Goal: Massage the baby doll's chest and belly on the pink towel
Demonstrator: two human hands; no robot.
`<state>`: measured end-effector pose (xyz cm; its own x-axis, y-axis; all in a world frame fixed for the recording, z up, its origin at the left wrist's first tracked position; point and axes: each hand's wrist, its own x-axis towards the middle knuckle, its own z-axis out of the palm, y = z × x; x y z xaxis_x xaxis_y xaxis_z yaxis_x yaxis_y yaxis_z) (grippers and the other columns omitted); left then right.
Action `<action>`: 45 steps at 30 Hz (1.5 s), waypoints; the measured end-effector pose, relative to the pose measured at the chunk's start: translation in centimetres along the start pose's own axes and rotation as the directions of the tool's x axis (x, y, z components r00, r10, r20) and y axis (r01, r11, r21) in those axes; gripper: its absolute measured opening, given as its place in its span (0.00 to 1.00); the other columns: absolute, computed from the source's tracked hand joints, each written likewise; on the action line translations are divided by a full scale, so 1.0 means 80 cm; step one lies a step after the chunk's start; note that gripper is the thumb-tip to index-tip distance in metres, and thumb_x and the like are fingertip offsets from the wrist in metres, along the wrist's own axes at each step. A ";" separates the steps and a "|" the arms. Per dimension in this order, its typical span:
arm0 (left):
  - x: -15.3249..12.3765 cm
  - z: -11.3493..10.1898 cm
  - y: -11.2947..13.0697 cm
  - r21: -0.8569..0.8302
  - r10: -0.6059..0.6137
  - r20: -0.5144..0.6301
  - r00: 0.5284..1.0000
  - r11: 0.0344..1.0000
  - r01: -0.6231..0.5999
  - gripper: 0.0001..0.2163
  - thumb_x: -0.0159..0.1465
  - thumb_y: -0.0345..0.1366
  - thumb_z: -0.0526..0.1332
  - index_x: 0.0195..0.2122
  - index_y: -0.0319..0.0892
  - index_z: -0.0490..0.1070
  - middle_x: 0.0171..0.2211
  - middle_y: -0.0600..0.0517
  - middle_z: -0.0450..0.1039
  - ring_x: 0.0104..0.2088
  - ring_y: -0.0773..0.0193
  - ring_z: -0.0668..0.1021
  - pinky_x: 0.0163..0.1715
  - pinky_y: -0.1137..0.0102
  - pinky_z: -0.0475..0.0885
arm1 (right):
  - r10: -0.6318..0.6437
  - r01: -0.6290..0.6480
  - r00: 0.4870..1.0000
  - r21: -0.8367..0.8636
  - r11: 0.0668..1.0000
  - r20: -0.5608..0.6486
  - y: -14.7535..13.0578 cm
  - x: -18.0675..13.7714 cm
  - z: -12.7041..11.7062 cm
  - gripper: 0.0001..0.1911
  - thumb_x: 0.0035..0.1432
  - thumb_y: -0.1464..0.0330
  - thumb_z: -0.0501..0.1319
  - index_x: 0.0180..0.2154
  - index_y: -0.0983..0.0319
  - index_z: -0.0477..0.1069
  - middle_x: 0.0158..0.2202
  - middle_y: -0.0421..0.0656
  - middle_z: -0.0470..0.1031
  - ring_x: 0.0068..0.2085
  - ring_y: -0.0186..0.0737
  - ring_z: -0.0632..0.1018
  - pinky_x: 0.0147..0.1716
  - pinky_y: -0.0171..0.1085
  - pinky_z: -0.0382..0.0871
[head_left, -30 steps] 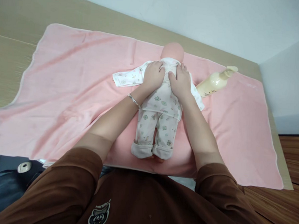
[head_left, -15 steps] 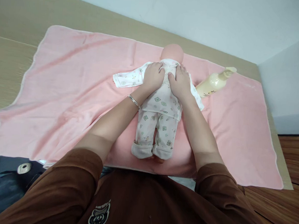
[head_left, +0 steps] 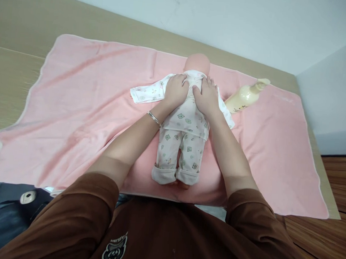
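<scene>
The doll (head_left: 184,138) lay face down on the towel (head_left: 84,101), about midway across it, feet at the towel's near edge. It was dressed in a printed top and trousers with rolled cuffs. The left hand (head_left: 176,92) and right hand (head_left: 205,97) rested flat on its upper back, fingers close together and slightly curled, gripping nothing, thumbs almost meeting. By my reading the rubbing was at the shoulders, with the lower back and legs untouched. The doll's long axis ran from the towel's near edge to its far edge, head pointing to the far edge. A bottle (head_left: 244,99) lay on the towel's far right part.
</scene>
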<state>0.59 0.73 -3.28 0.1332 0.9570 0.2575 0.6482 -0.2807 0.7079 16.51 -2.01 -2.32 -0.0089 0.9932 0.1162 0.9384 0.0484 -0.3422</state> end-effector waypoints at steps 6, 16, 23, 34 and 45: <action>-0.002 -0.004 0.006 0.029 -0.020 0.029 0.999 0.999 0.019 0.24 0.73 0.30 0.50 0.63 0.36 0.79 0.67 0.38 0.80 0.69 0.52 0.79 0.76 0.59 0.68 | 0.006 -0.006 1.000 -0.013 1.000 0.013 -0.006 -0.003 -0.005 0.41 0.77 0.49 0.46 0.79 0.67 0.55 0.83 0.62 0.54 0.83 0.67 0.56 0.80 0.76 0.45; -0.027 -0.055 0.057 0.186 -0.002 0.252 0.968 0.981 -0.047 0.17 0.72 0.30 0.53 0.46 0.38 0.83 0.52 0.36 0.85 0.56 0.44 0.84 0.63 0.54 0.77 | 0.022 -0.017 0.997 -0.060 0.998 0.077 -0.009 -0.004 -0.012 0.42 0.78 0.50 0.44 0.80 0.70 0.51 0.84 0.61 0.50 0.84 0.66 0.53 0.81 0.72 0.45; -0.033 -0.057 0.070 0.220 -0.006 0.278 0.960 0.974 -0.058 0.17 0.73 0.28 0.51 0.47 0.35 0.82 0.52 0.36 0.84 0.57 0.45 0.84 0.65 0.54 0.76 | 0.014 0.000 0.992 -0.117 0.993 0.125 -0.024 -0.020 -0.031 0.40 0.79 0.54 0.44 0.80 0.73 0.50 0.83 0.64 0.51 0.84 0.68 0.55 0.80 0.70 0.49; -0.008 -0.033 0.029 0.185 0.055 0.205 0.977 0.978 -0.094 0.20 0.79 0.36 0.50 0.60 0.35 0.77 0.66 0.34 0.78 0.70 0.44 0.76 0.77 0.52 0.67 | 0.030 -0.022 0.999 -0.169 0.985 0.045 -0.064 -0.054 -0.037 0.36 0.77 0.65 0.48 0.76 0.80 0.56 0.78 0.72 0.61 0.79 0.71 0.64 0.78 0.67 0.59; -0.046 -0.053 0.076 0.316 0.061 0.305 0.951 0.935 -0.161 0.16 0.73 0.30 0.53 0.53 0.32 0.79 0.56 0.33 0.81 0.62 0.41 0.79 0.69 0.49 0.72 | 0.031 -0.016 0.995 -0.163 0.986 0.091 -0.019 -0.026 -0.049 0.35 0.81 0.60 0.40 0.74 0.76 0.63 0.76 0.68 0.65 0.78 0.67 0.67 0.77 0.67 0.59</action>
<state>0.87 -4.82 2.85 0.3945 0.9147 0.0877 0.8214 -0.3938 0.4125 16.42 -4.57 1.61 -0.0109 0.9997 0.0196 0.9822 0.0144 -0.1874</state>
